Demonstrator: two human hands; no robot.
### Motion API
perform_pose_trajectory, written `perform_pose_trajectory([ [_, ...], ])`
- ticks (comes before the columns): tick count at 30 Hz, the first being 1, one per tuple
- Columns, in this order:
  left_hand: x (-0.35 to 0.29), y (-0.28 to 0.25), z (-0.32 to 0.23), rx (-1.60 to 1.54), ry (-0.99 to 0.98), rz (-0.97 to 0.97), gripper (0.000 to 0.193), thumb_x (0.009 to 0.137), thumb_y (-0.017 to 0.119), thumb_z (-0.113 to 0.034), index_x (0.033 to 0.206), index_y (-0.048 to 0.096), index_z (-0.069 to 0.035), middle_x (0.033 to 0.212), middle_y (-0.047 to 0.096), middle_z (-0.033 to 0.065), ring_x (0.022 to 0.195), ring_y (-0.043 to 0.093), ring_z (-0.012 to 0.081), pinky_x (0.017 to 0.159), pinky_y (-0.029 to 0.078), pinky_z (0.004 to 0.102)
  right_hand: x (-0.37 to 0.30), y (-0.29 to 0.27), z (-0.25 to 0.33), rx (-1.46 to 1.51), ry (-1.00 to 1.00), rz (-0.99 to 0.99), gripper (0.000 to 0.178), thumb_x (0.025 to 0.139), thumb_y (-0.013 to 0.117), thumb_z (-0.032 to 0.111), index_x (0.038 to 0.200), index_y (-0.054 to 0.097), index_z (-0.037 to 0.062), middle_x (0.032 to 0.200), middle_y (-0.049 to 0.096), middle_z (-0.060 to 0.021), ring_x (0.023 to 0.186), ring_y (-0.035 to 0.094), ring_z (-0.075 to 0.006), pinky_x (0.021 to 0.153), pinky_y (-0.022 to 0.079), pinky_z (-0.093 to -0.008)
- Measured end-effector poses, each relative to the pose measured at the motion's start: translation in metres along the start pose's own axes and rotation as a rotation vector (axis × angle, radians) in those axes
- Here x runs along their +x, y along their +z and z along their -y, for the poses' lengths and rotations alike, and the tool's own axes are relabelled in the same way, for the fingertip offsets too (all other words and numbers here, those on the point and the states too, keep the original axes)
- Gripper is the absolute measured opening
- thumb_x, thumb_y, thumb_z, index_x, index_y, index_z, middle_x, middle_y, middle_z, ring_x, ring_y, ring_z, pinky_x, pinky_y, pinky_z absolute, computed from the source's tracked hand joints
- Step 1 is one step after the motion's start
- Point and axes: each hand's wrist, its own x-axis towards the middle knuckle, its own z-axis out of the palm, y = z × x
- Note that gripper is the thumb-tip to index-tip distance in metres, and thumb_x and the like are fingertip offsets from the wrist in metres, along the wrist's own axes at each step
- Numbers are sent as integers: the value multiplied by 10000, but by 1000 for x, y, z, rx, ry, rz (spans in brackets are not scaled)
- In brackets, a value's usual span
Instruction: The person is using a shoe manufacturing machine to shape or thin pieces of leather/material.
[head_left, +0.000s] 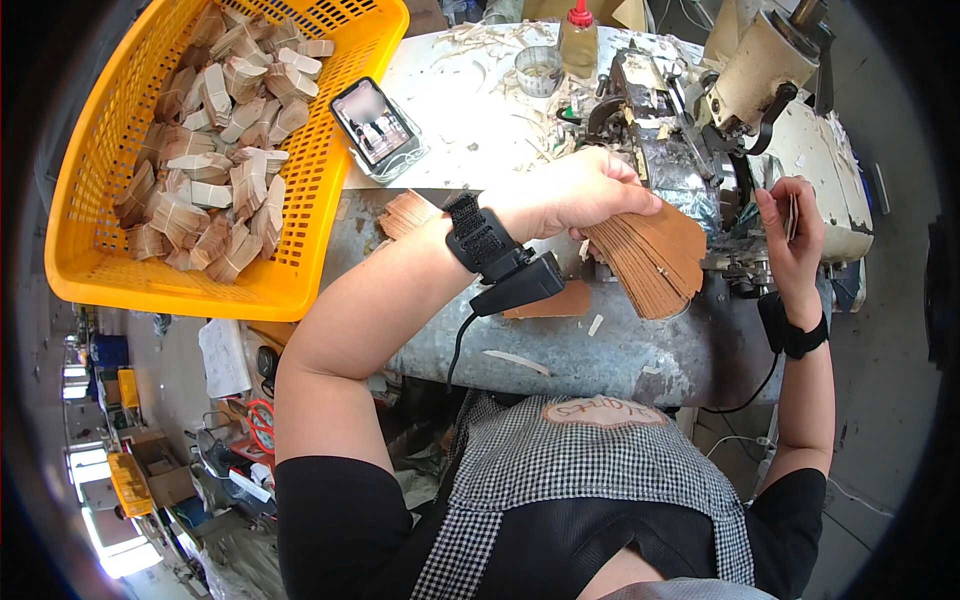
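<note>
My left hand [590,195] is closed on a fanned stack of brown leather pieces [655,262], thumb on top, in front of the machine. My right hand [795,225] is raised at the machine's right side, fingers pinched round a thin flat piece [792,217] seen edge-on; it looks like leather. The bench machine [665,150] has a dark, scrap-strewn bed and a cream-coloured head [765,75]. One loose brown leather piece [552,300] lies on the metal bench edge below my left wrist. More leather pieces [405,213] stick out behind my left forearm.
A yellow plastic basket [190,300] full of bundled leather pieces [210,150] stands at the left. Beside it a phone [377,125] leans on the white tabletop [455,100]. Farther back are a clear cup [539,72] and a red-tipped bottle [578,42]. Scraps litter the table.
</note>
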Motion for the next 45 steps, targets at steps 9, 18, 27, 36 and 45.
perform_pose_trajectory([
  [9, 0, 2, 0, 5, -15, -19, 244, 853, 701, -340, 832, 654, -101, 682, 628, -1, 512, 584, 60, 393, 445, 210, 0, 0, 0, -3, -8, 5, 148, 900, 660, 83, 912, 525, 23, 772, 456, 2, 677, 402, -86, 599, 338, -225],
  [18, -3, 1, -2, 35, -22, -15, 250, 854, 691, -351, 841, 654, -105, 679, 622, -7, 494, 569, 52, 374, 420, 198, 0, 1, 0, -2, -1, 11, 148, 901, 659, 81, 908, 524, 20, 773, 458, -2, 682, 403, -88, 604, 342, -227],
  [27, -4, 1, -4, 29, -19, 0, 244, 851, 700, -330, 839, 651, -91, 688, 623, 5, 514, 584, 63, 376, 430, 210, 1, 2, 1, 0, 1, 10, 145, 903, 655, 81, 896, 522, 22, 766, 454, 0, 678, 401, -88, 601, 341, -226],
  [36, 0, 0, 2, 18, -9, 4, 255, 853, 696, -341, 848, 646, -91, 705, 628, 11, 523, 589, 72, 396, 447, 213, 0, 1, 1, -7, -3, 10, 139, 902, 652, 69, 897, 521, 23, 765, 456, -3, 678, 405, -88, 601, 344, -226],
  [45, -2, 0, 1, 34, -7, 10, 258, 854, 696, -353, 836, 642, -101, 703, 631, 6, 525, 583, 63, 401, 433, 207, 0, 2, 2, 0, 7, 9, 136, 903, 649, 66, 899, 521, 21, 767, 453, -2, 675, 401, -86, 599, 339, -224],
])
